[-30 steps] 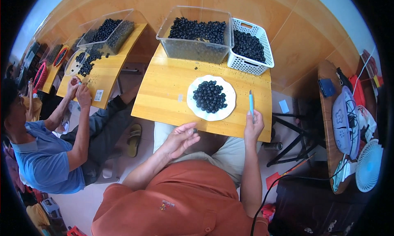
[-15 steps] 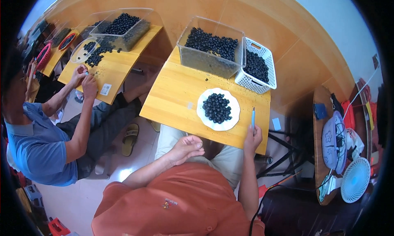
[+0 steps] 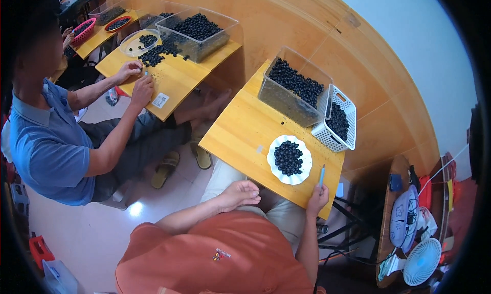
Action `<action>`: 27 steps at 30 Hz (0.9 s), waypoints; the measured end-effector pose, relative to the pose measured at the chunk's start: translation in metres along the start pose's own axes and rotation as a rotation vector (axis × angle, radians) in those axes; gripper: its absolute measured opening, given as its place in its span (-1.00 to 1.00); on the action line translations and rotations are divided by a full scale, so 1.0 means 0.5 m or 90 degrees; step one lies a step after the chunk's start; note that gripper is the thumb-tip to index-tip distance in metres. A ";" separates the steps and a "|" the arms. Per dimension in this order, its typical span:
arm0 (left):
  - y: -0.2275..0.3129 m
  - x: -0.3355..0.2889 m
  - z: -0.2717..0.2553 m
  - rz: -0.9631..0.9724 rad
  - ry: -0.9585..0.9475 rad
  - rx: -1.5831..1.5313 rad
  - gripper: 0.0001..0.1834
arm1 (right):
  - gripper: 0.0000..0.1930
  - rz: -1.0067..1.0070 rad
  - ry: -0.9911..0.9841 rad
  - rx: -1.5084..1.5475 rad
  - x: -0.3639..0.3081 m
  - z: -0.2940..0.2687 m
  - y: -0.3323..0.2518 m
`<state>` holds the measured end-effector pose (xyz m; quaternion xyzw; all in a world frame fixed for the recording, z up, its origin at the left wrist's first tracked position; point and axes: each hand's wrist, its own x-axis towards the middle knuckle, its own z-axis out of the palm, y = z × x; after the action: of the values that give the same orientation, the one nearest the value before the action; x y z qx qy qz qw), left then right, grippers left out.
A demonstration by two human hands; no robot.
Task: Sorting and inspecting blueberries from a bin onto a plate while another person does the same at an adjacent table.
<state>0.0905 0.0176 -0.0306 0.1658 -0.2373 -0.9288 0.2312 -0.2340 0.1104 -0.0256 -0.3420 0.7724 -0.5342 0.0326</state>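
My right hand (image 3: 318, 198) is closed round a slim blue pen-like tool (image 3: 322, 174), which stands tip up by the near right edge of the wooden table (image 3: 240, 125). My left hand (image 3: 239, 196) hovers over my lap, thumb and fingers pinched together; whatever may be between them is too small to tell. On the table, close to the right hand, a white scalloped plate (image 3: 305, 167) bears a heap of small round black pieces (image 3: 288, 158), like beads or berries.
Behind the plate stand a clear plastic bin (image 3: 286, 105) and a white perforated basket (image 3: 335, 140), both holding black pieces. At left, a co-worker in a blue shirt (image 3: 51, 145) handles similar pieces at another table (image 3: 186, 84). A small fan (image 3: 422, 262) is at lower right.
My view has swung left, so the table and plate sit farther right and lower. My left hand stays pinched, and the right still grips the blue tool. The co-worker's hands have shifted slightly.
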 end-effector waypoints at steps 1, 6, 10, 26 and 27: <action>-0.001 0.000 -0.002 0.004 -0.001 0.002 -0.87 | -0.75 0.003 0.001 -0.002 0.000 0.002 0.000; -0.002 0.003 0.001 -0.002 -0.015 0.013 -0.87 | -0.76 -0.023 0.031 0.007 0.006 -0.008 0.048; 0.001 -0.004 -0.007 0.040 -0.005 0.003 -0.91 | -0.78 -0.093 0.021 -0.053 0.000 0.007 0.018; 0.011 0.017 0.064 0.082 0.035 0.346 -0.86 | -0.76 -0.003 0.047 0.017 -0.010 0.002 -0.018; 0.018 0.020 0.082 0.091 0.009 0.361 -0.86 | -0.74 -0.009 0.044 0.013 -0.011 0.003 -0.019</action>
<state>0.0681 0.0205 0.0061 0.2134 -0.4969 -0.8055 0.2424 -0.2247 0.1105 -0.0200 -0.3287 0.7650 -0.5538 0.0055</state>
